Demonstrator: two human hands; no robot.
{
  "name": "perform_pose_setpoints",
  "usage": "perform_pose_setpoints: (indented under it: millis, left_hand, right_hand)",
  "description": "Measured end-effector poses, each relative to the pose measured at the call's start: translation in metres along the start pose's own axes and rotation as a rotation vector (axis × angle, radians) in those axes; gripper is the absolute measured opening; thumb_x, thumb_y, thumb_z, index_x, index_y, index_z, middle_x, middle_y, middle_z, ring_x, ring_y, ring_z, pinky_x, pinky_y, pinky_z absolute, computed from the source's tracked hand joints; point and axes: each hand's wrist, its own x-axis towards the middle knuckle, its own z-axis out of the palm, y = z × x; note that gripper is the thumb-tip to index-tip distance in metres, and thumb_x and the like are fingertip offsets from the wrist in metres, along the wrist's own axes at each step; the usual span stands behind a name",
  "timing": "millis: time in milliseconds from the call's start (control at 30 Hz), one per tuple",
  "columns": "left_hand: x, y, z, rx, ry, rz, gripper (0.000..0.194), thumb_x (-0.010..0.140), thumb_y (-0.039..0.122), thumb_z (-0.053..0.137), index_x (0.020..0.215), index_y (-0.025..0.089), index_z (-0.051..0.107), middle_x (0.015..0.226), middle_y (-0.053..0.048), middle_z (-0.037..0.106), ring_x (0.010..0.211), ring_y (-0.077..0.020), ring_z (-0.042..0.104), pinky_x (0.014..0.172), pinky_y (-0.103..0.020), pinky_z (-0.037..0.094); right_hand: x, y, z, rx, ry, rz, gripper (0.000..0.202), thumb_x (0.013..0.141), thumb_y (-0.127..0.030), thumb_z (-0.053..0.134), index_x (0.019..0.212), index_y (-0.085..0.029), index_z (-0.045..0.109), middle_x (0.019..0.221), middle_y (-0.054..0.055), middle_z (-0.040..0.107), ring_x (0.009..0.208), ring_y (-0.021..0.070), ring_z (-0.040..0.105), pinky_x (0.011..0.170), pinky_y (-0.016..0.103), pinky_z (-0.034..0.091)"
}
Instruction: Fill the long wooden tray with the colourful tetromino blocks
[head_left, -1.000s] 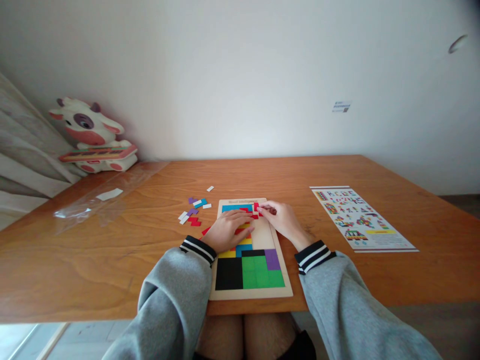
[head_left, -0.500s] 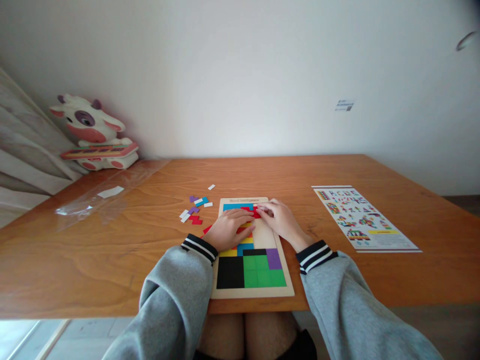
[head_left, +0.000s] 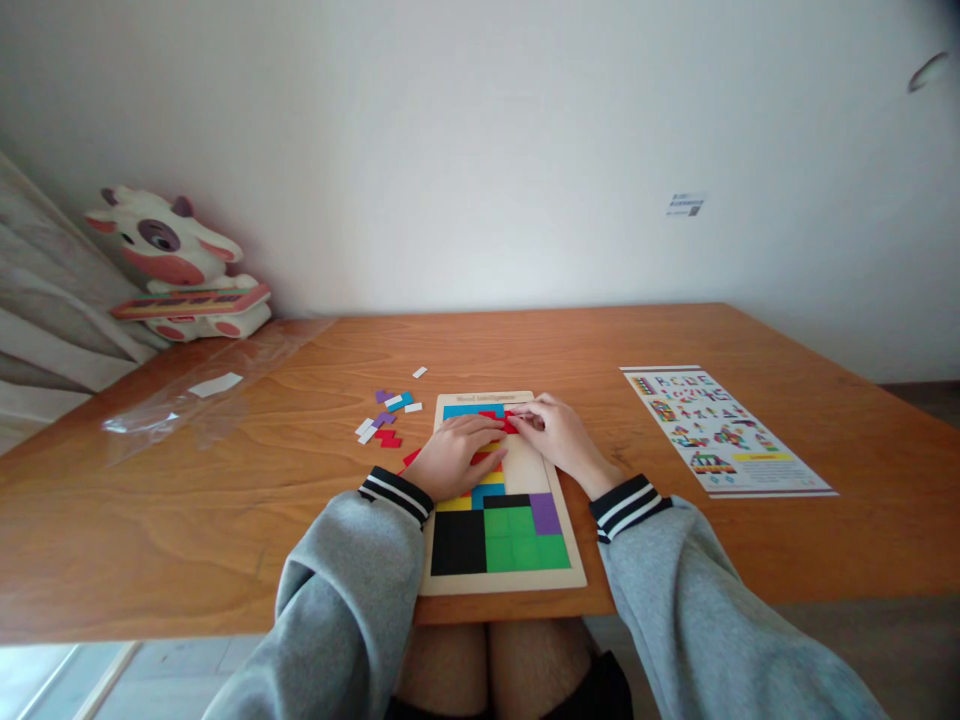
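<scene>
A wooden puzzle board (head_left: 577,575) lies flat near the table's front edge. Blocks fill its near end: black (head_left: 459,543), green (head_left: 525,540) and purple (head_left: 545,513). My left hand (head_left: 457,457) rests palm down across the board's left side, fingers stretched and thumb apart, covering some coloured blocks. With thumb and fingertips together, my right hand (head_left: 561,438) grips a red puzzle block (head_left: 510,424) at the upper part of the board. The fingertips of both hands are close to each other there. Bare wood of the board (head_left: 525,470) shows below my right fingers.
Several loose blocks, red (head_left: 388,438), purple and white, lie left of the board. A printed pattern sheet (head_left: 724,435) is to the right. At the back left are a clear plastic bag (head_left: 161,415) and a toy cow with a keyboard (head_left: 184,265), beside a curtain (head_left: 60,290).
The view has shifted slightly. Both hands keep nearly the same places, with the right fingertips still at the red block.
</scene>
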Motion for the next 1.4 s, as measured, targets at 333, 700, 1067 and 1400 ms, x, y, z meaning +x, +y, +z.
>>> perform_pose_setpoints:
  millis: [333, 700, 1067, 1400]
  left_hand:
    - [0.000, 0.001, -0.001, 0.013, 0.011, 0.010, 0.026, 0.095, 0.033, 0.054, 0.114, 0.021, 0.067, 0.116, -0.008, 0.071, 0.112, -0.0228, 0.063, 0.099, -0.042, 0.049]
    - [-0.015, -0.035, -0.027, 0.312, 0.136, -0.177, 0.023, 0.094, 0.028, 0.049, 0.108, 0.020, 0.067, 0.105, -0.008, 0.071, 0.098, -0.0245, 0.064, 0.090, -0.039, 0.052]
    - [-0.041, -0.068, -0.041, 0.431, 0.117, -0.509, 0.026, 0.090, 0.032, 0.052, 0.111, 0.021, 0.064, 0.106, -0.010, 0.072, 0.097, -0.0260, 0.067, 0.085, -0.037, 0.053]
    - [-0.041, -0.064, -0.060, 0.153, -0.051, -0.432, 0.031, 0.088, 0.048, 0.055, 0.082, 0.020, 0.066, 0.079, -0.004, 0.068, 0.072, -0.0178, 0.061, 0.070, -0.029, 0.047]
  right_hand:
    - [0.003, -0.004, -0.007, 0.038, 0.159, 0.027, 0.030, 0.097, -0.034, 0.044, 0.099, -0.019, 0.070, 0.093, 0.010, 0.072, 0.083, 0.0215, 0.065, 0.077, 0.033, 0.050]
    - [0.002, 0.004, -0.008, 0.172, 0.339, 0.122, 0.034, 0.095, -0.045, 0.047, 0.102, -0.018, 0.067, 0.099, 0.012, 0.073, 0.085, 0.0231, 0.066, 0.076, 0.037, 0.051]
    - [0.001, 0.006, -0.010, 0.176, 0.395, 0.140, 0.037, 0.094, -0.048, 0.047, 0.101, -0.017, 0.065, 0.093, 0.012, 0.072, 0.073, 0.0210, 0.063, 0.067, 0.034, 0.049]
    - [0.000, 0.007, -0.011, 0.182, 0.401, 0.128, 0.037, 0.094, -0.049, 0.047, 0.100, -0.017, 0.066, 0.090, 0.010, 0.071, 0.067, 0.0187, 0.060, 0.066, 0.033, 0.048]
